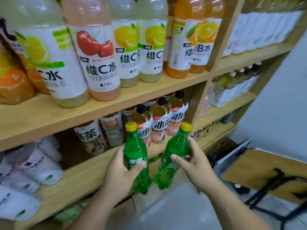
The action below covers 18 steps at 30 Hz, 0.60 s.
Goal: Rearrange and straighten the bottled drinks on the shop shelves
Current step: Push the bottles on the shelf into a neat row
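Observation:
I hold two green soda bottles with yellow caps in front of the middle shelf (79,178). My left hand (119,173) grips the left green bottle (135,150) around its label. My right hand (197,165) grips the right green bottle (176,148), which tilts to the right. Both bottles hang in the air just off the shelf's front edge. Behind them on the middle shelf stand iced tea bottles (160,120) with black caps and white labels.
The upper shelf (149,90) carries large vitamin water bottles (99,63) and orange ones (186,47). White wrapped packs (33,166) lie at the left of the middle shelf. A wooden chair (259,166) with black legs stands at the right. More packs fill the right shelf bay (232,90).

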### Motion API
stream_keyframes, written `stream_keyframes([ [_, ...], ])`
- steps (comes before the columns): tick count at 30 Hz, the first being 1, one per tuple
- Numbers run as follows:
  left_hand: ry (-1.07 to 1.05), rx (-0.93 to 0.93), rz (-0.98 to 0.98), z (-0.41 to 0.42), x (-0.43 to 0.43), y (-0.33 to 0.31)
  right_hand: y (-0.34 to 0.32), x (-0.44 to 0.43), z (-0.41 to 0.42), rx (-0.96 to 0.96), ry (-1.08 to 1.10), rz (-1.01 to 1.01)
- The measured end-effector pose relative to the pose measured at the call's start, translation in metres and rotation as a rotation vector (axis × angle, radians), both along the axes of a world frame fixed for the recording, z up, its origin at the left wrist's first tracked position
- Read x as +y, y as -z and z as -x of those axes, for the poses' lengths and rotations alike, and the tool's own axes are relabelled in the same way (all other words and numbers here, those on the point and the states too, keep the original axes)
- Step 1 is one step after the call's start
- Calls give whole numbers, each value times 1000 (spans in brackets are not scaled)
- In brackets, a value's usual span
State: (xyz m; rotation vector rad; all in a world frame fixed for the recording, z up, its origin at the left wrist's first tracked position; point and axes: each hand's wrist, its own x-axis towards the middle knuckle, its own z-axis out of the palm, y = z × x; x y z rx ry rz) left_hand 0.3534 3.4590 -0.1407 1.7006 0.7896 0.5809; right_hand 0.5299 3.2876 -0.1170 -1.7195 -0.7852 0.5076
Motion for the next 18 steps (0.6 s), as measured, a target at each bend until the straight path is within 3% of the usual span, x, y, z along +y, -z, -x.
stream_keyframes([
  [11, 90, 38, -23, -161, -133, -17, 21, -168, -148, 185, 115, -125],
  [18, 171, -12, -31, -257, -199, -44, -2, -237, -236, 234, 151, -241],
])
